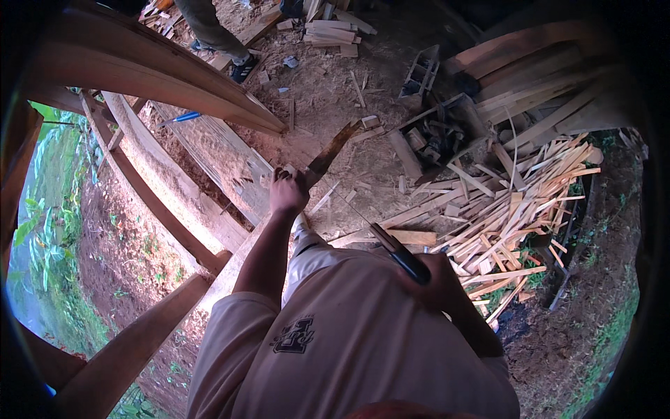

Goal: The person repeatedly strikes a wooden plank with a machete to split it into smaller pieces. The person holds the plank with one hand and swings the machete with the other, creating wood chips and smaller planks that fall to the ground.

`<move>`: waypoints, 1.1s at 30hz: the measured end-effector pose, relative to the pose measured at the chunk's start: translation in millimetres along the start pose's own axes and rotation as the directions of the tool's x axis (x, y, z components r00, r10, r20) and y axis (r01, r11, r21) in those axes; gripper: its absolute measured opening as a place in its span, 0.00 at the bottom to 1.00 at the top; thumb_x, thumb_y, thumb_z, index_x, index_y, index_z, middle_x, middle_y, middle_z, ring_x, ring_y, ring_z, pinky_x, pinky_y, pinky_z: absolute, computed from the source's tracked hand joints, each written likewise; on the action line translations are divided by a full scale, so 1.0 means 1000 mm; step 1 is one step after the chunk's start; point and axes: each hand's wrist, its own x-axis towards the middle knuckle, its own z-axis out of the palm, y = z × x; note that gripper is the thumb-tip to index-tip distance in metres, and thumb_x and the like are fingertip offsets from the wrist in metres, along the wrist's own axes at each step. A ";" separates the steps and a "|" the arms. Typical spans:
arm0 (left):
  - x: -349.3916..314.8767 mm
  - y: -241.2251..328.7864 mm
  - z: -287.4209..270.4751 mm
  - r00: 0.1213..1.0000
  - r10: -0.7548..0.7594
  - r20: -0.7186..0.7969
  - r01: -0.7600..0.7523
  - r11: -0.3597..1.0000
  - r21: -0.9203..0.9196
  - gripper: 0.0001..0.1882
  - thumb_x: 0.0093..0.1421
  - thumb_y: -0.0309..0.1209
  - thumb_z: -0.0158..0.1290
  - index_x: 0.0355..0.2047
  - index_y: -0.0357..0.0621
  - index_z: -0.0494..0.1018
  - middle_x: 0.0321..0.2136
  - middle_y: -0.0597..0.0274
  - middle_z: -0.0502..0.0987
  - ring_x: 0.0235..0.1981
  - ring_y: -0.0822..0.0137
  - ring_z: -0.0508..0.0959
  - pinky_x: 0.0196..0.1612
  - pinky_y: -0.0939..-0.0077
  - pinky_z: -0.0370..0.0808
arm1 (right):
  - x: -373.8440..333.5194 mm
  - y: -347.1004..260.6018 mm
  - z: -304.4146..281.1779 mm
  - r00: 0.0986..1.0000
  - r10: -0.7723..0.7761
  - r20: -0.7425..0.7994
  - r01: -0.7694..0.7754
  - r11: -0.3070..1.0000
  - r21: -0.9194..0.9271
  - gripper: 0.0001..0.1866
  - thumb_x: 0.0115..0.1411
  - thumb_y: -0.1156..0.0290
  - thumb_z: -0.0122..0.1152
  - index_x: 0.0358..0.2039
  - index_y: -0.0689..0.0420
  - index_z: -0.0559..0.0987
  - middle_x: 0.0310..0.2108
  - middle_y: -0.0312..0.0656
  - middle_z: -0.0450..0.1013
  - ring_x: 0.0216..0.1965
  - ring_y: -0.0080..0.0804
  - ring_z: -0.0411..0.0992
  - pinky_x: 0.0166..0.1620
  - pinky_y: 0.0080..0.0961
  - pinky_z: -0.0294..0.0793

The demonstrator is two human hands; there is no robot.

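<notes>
While wood scraps (pixel 516 216) litter the dirt floor (pixel 317 101), left fingers (pixel 282 174) clasp a wooden piece (pixel 331 152); right fingers (pixel 434 268) grip a black-handled tool (pixel 401 255).

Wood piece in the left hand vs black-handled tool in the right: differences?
Colour: wood piece is brown with dark patches; black-handled tool has a black handle end.
Shape: wood piece is broad; tool narrows to a thin line.
Pose: wood piece slants up-right in view; tool up-left.
Shared: each is held in one hand.
</notes>
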 end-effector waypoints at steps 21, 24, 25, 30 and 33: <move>0.000 -0.001 0.001 1.000 -0.020 -0.012 0.020 1.000 0.003 0.11 0.60 0.34 0.50 0.35 0.46 0.80 0.30 0.49 0.84 0.43 0.53 0.83 0.66 0.57 0.62 | 0.028 0.018 0.012 0.979 -0.185 -0.082 0.184 0.983 -0.022 0.16 0.58 0.63 0.68 0.26 0.64 0.78 0.19 0.52 0.74 0.23 0.45 0.78 0.30 0.40 0.73; -0.001 0.001 -0.002 1.000 -0.007 -0.009 0.007 1.000 0.002 0.10 0.60 0.34 0.50 0.33 0.44 0.79 0.29 0.47 0.83 0.42 0.53 0.83 0.65 0.56 0.64 | -0.002 -0.008 -0.014 0.999 -0.042 -0.012 0.041 0.997 -0.063 0.16 0.59 0.64 0.68 0.25 0.64 0.77 0.17 0.50 0.72 0.21 0.36 0.74 0.29 0.37 0.71; -0.002 0.001 -0.005 1.000 0.000 -0.008 0.000 1.000 0.008 0.10 0.60 0.34 0.50 0.32 0.43 0.79 0.29 0.47 0.83 0.42 0.52 0.83 0.64 0.56 0.64 | -0.003 -0.012 -0.016 1.000 -0.004 0.013 0.005 0.996 -0.089 0.16 0.59 0.65 0.68 0.25 0.64 0.77 0.17 0.50 0.71 0.20 0.33 0.73 0.28 0.37 0.70; -0.004 -0.001 0.003 0.998 0.037 -0.045 -0.038 0.999 -0.015 0.09 0.61 0.33 0.50 0.31 0.42 0.78 0.29 0.47 0.82 0.40 0.51 0.83 0.63 0.56 0.65 | 0.100 0.034 0.058 0.952 -0.264 -0.157 0.257 0.964 -0.062 0.16 0.60 0.66 0.67 0.23 0.64 0.75 0.16 0.50 0.70 0.18 0.37 0.73 0.26 0.39 0.68; -0.001 0.001 -0.001 0.998 0.041 -0.049 -0.042 0.999 -0.018 0.09 0.62 0.33 0.50 0.32 0.43 0.78 0.29 0.48 0.82 0.41 0.52 0.82 0.63 0.56 0.65 | 0.169 0.027 0.099 0.893 -0.410 -0.184 0.400 0.912 -0.087 0.15 0.59 0.67 0.67 0.23 0.64 0.75 0.17 0.53 0.72 0.22 0.48 0.76 0.28 0.43 0.71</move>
